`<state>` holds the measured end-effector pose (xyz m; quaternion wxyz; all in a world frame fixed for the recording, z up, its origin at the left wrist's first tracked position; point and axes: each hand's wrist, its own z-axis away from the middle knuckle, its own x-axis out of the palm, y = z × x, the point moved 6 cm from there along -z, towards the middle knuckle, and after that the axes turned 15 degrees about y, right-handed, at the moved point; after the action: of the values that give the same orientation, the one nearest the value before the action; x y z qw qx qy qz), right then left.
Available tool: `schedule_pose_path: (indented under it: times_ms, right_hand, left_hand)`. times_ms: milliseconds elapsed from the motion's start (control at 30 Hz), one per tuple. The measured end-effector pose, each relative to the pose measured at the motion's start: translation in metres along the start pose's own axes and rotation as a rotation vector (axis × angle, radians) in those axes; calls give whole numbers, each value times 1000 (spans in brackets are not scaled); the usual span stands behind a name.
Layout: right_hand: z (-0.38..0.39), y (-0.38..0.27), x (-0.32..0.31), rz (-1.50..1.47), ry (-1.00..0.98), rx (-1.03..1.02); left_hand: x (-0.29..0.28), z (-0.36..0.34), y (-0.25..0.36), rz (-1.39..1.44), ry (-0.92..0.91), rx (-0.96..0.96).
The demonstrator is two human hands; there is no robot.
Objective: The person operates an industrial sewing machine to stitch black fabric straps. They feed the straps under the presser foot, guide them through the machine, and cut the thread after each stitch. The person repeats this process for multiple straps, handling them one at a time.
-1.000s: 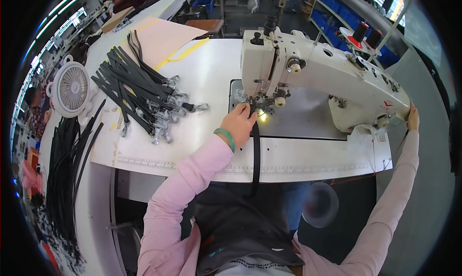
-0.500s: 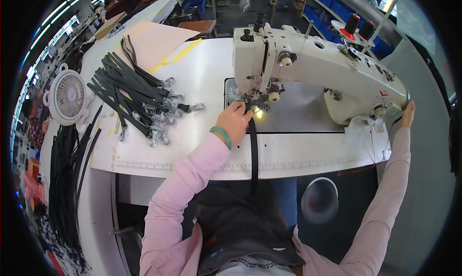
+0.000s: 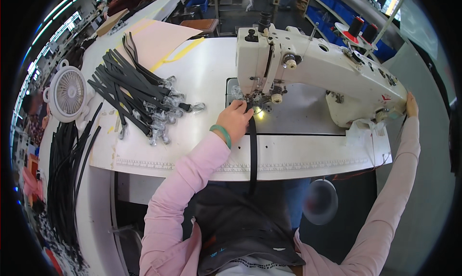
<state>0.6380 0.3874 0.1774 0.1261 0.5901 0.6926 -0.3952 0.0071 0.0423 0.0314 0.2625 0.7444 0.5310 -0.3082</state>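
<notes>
My left hand (image 3: pixel 235 122), with a green bangle at its wrist, pinches a black strap (image 3: pixel 253 153) close to the needle area of a white sewing machine (image 3: pixel 308 55). The strap runs from my fingers down over the table's front edge. A small light shines beside its upper end, and clear plastic (image 3: pixel 236 92) shows just behind my fingertips. At the machine's right end, my right hand (image 3: pixel 412 105) is closed on the handwheel (image 3: pixel 406 103), which is mostly hidden. Several black straps with clear-wrapped ends (image 3: pixel 139 88) lie piled left of the machine.
A white fan (image 3: pixel 68 93) stands at the table's left edge, above a bundle of long black straps (image 3: pixel 65 180) hanging down. Pink paper (image 3: pixel 156 38) lies behind the pile. Black thread spools (image 3: pixel 356 25) stand at the back right. A ruler strip (image 3: pixel 288 167) lines the front edge.
My right hand has moved slightly up around the machine's right end, and the right forearm has swung outward. My left hand stays on the strap. The view has shifted slightly.
</notes>
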Motion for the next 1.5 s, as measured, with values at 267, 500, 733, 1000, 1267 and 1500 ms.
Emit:
schedule_pose_path:
  times_ms: [267, 500, 733, 1000, 1267, 1500]
  right_hand:
    - [18, 10, 16, -120, 2, 181]
    - [1, 1, -8, 110, 63, -125]
    - [84, 37, 10, -367, 249, 251]
    - [60, -15, -13, -415, 206, 152]
    - [13, -16, -24, 49, 98, -92]
    - [112, 34, 17, -589, 338, 313]
  left_hand:
    - [-1, 0, 1, -32, -10, 18]
    - [2, -2, 1, -2, -1, 3]
    - [-1, -3, 5, -101, 52, 62]
    - [2, -1, 11, -176, 28, 231]
    - [1, -6, 9, -174, 144, 175]
    - [1, -6, 2, -68, -52, -8]
